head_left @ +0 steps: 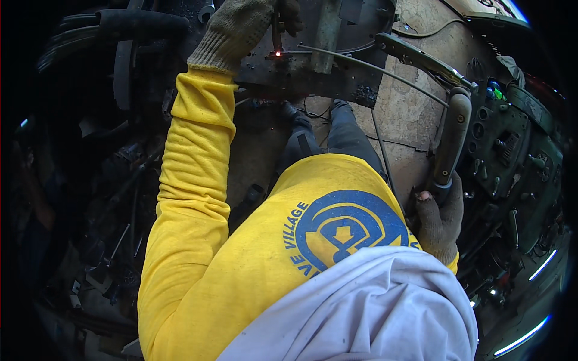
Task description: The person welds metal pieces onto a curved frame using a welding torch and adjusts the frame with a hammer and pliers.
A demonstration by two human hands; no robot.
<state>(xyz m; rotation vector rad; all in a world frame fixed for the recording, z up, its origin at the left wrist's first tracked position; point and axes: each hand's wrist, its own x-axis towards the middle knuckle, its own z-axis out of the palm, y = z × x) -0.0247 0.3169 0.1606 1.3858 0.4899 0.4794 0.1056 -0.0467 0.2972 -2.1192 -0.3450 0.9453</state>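
My left hand (241, 27), in a knitted work glove, reaches to the top edge. Its fingers close round a short dark metal piece (277, 35), partly hidden by the glove. At that piece's lower end a small spot (278, 54) glows orange-red on a dark metal plate (256, 75). To the right, my gloved right hand (442, 222) grips the lower end of a welding electrode holder's handle (453, 135); one fingertip shows bare through the glove. From near the handle's top, a thin rod (397, 78) runs left toward the glowing spot.
A grey metal bar (327, 36) lies across the plate. Cables (379, 144) trail over the concrete floor (412, 114). At right stands a green machine (506, 150) with knobs and levers. Dark hoses (141, 24) and clutter fill the left. My legs (352, 129) are close below the plate.
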